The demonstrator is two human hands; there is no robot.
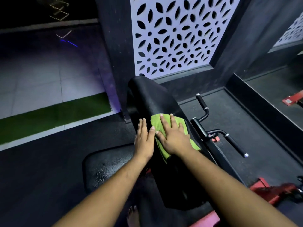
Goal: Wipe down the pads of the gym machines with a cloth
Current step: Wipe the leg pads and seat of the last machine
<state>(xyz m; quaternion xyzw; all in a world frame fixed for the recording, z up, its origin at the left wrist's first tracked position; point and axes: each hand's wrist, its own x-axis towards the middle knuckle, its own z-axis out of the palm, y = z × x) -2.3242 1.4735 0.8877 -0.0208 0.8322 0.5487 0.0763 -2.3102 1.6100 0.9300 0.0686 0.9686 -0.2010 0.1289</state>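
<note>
The right hand (173,138) lies flat on a green cloth (170,125), fingers (164,122) straight and spread, pressing it onto the long black pad (152,99) of a gym machine. The cloth sits about midway along the pad's top, toward its right edge, with a fold trailing back under the wrist. The left hand (144,141) rests just beside it on the pad's left edge, fingers straight and together, thumb nearly touching the cloth; it holds nothing.

The pad slopes up and away toward a white screen (180,35) cut with a leaf pattern. To the pad's right, black handles (236,145) on bent bars stick out from the machine, and parts of a red frame (272,192) show lower right. Below the pad on the left lies a black seat (106,166) speckled with droplets. A bare foot (132,215) stands on the dark floor (41,177) near the bottom edge. A strip of green turf (54,115) runs along the floor's far left side, beside pale tiles (41,79).
</note>
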